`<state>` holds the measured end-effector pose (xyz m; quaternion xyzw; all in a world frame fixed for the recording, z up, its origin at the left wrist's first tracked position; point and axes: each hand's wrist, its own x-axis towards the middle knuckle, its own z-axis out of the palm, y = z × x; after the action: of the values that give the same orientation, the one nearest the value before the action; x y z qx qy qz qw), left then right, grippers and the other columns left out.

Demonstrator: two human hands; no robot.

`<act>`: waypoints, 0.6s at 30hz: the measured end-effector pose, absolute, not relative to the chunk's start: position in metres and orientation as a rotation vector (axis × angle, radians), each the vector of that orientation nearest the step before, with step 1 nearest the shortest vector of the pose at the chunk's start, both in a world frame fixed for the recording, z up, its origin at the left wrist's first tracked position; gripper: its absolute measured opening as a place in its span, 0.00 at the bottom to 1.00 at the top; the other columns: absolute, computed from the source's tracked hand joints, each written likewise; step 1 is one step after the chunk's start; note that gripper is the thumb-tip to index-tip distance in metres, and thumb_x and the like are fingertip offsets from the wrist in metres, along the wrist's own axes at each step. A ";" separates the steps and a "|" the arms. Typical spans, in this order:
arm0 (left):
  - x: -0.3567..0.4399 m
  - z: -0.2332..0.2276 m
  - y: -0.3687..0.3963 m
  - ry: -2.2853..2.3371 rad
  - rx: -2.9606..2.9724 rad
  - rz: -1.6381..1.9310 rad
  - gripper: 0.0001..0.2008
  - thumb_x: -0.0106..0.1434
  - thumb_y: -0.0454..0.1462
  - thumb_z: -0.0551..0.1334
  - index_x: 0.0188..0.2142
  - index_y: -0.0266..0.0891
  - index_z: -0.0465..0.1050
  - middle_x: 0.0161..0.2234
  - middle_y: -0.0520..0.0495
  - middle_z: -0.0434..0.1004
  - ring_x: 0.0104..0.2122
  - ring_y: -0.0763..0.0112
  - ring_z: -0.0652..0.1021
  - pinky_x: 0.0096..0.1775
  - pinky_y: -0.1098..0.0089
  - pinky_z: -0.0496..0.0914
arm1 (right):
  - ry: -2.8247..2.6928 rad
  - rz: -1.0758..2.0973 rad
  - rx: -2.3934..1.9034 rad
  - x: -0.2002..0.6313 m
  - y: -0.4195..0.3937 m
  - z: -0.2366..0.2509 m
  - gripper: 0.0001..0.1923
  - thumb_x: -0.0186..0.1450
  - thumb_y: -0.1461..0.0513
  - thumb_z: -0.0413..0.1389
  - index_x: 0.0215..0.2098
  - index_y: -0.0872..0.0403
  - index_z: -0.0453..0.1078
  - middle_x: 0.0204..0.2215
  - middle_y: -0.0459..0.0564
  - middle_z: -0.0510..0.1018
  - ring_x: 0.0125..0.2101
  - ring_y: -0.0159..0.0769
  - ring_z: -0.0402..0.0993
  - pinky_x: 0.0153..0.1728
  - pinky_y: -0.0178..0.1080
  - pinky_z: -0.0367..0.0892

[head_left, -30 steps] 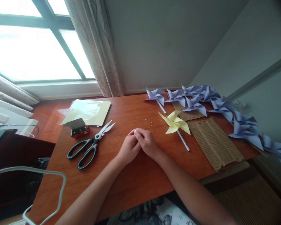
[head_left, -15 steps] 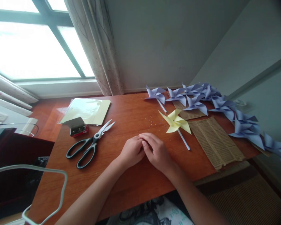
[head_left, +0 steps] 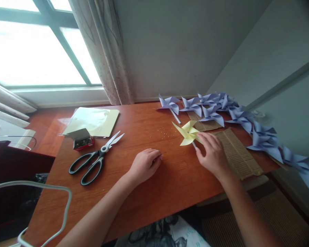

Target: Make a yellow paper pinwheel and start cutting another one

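The right hand [head_left: 213, 156] is now on the yellow paper pinwheel [head_left: 187, 133], approx. at the place where its white stick [head_left: 194, 145] comes out from under the blades. Half a second ago both hands were together at the middle of the reddish wooden tabletop [head_left: 144, 192], fingers touching, and the pinwheel lay alone to the right of them. So the hands have separated and the right one went across to the pinwheel. Its fingers are bent over the stick and the near blade; whether they already pinch the stick I cannot tell, the hand covers it.

The left hand [head_left: 144, 166] stayed nearly at the same place. It rests on the tabletop, loosely curled, thumb and fingertips close together, w/ nothing visible between them.

The pinwheel lies flat, not lifted, just beside the brown corrugated cardboard strip [head_left: 234, 154]. Behind it a row of lilac paper pinwheels [head_left: 237, 115] runs along the wall and the right edge. To the left lie black-handled scissors [head_left: 92, 163], a small red box of pins [head_left: 81, 140] w/ open lid, and a pack of pale yellow paper sheets [head_left: 95, 120]. Some tiny beads [head_left: 164, 132] are scattered near the yellow pinwheel.

In my judgement the work now turns to the yellow pinwheel.
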<state>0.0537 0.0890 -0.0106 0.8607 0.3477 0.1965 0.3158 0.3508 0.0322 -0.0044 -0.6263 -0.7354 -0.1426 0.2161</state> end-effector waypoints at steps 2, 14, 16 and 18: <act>0.054 -0.010 0.089 0.922 2.268 0.517 0.13 0.72 0.38 0.51 0.31 0.41 0.69 0.30 0.47 0.76 0.33 0.65 0.76 0.38 0.68 0.67 | -2.111 -0.385 -1.821 0.344 0.041 -0.008 0.28 0.63 0.62 0.60 0.60 0.58 0.66 0.56 0.62 0.74 0.55 0.56 0.68 0.54 0.55 0.65; 0.053 -0.010 0.089 0.938 2.241 0.538 0.10 0.70 0.35 0.53 0.32 0.41 0.70 0.31 0.47 0.77 0.33 0.66 0.76 0.37 0.69 0.67 | -2.057 -0.256 -1.958 0.343 0.074 -0.024 0.19 0.60 0.68 0.58 0.50 0.57 0.74 0.44 0.60 0.78 0.45 0.53 0.68 0.47 0.49 0.65; 0.053 -0.010 0.089 0.938 2.226 0.540 0.10 0.69 0.35 0.54 0.32 0.41 0.70 0.31 0.47 0.77 0.33 0.66 0.76 0.38 0.68 0.67 | -2.038 -0.253 -1.957 0.344 0.075 -0.027 0.18 0.61 0.67 0.57 0.50 0.57 0.75 0.42 0.59 0.78 0.44 0.52 0.69 0.48 0.48 0.66; 0.054 -0.008 0.089 0.939 2.207 0.543 0.10 0.69 0.35 0.54 0.31 0.40 0.70 0.31 0.47 0.77 0.33 0.66 0.76 0.38 0.68 0.67 | -2.020 -0.249 -1.951 0.344 0.075 -0.028 0.17 0.62 0.66 0.57 0.49 0.58 0.75 0.42 0.59 0.79 0.44 0.52 0.69 0.48 0.48 0.67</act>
<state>0.0537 0.0889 -0.0085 0.8458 0.3598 0.2080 0.3346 0.3437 0.0752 -0.0285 -0.6831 -0.7072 -0.0871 0.1604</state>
